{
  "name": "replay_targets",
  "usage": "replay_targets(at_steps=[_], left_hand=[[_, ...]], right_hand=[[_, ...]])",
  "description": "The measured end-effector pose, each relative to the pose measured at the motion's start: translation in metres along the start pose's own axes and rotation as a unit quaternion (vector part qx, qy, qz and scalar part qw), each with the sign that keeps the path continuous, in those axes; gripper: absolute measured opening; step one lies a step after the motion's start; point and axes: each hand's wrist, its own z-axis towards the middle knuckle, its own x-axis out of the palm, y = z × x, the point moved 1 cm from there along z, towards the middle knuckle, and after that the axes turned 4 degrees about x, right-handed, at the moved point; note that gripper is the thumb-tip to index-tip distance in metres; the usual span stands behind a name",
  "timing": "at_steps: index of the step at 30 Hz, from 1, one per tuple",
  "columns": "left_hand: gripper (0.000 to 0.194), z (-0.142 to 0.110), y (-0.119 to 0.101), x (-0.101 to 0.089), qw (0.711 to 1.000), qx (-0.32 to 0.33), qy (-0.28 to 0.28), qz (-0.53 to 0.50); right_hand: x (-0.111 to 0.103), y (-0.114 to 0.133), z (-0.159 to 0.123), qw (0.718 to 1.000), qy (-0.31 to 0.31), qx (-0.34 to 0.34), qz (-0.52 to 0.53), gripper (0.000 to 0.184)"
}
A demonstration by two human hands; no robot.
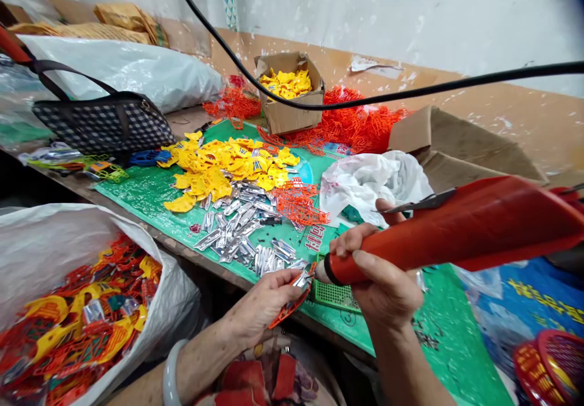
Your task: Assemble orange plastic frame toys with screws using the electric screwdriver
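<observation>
My left hand [255, 305] pinches an orange plastic piece [292, 310] with a shiny metal plate on it, near the table's front edge. Wrapped round a red-orange power screwdriver [438, 223] is my right hand [385, 281]. The tool's black-ringed nose points left and meets the held piece; the exact contact at its tip is too small to make out. Just beyond my hands lie a heap of silver metal plates [232, 226], a pile of yellow plastic parts [228, 165] and some orange lattice parts [298, 202]. A green perforated basket [336, 296] sits under the nose.
A white sack [177, 284] of assembled pieces stands at left. Behind are a checked bag [104, 123], a cardboard box [292, 117] of yellow parts and an orange lattice heap [356, 123]. White cloth [376, 181] lies mid-table. A black cable [410, 91] crosses above; a red basket [559, 363] stands at right.
</observation>
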Motion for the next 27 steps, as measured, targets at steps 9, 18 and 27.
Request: replay_targets(at_steps=[9, 18, 27], left_hand=[[0.026, 0.0010, 0.0023, -0.0019, 1.000, -0.005, -0.001, -0.002], [0.025, 0.0004, 0.0016, 0.0013, 1.000, -0.001, -0.006, 0.005], [0.028, -0.0018, 0.0052, 0.0058, 1.000, 0.024, 0.003, 0.015]], right_hand=[[-0.0001, -0.0008, 0.0004, 1.000, 0.003, 0.005, -0.009, 0.050], [-0.0001, -0.0022, -0.0010, 1.000, 0.011, 0.016, -0.011, 0.052], [-0.0042, -0.0072, -0.0040, 0.997, 0.031, 0.028, -0.072, 0.029]])
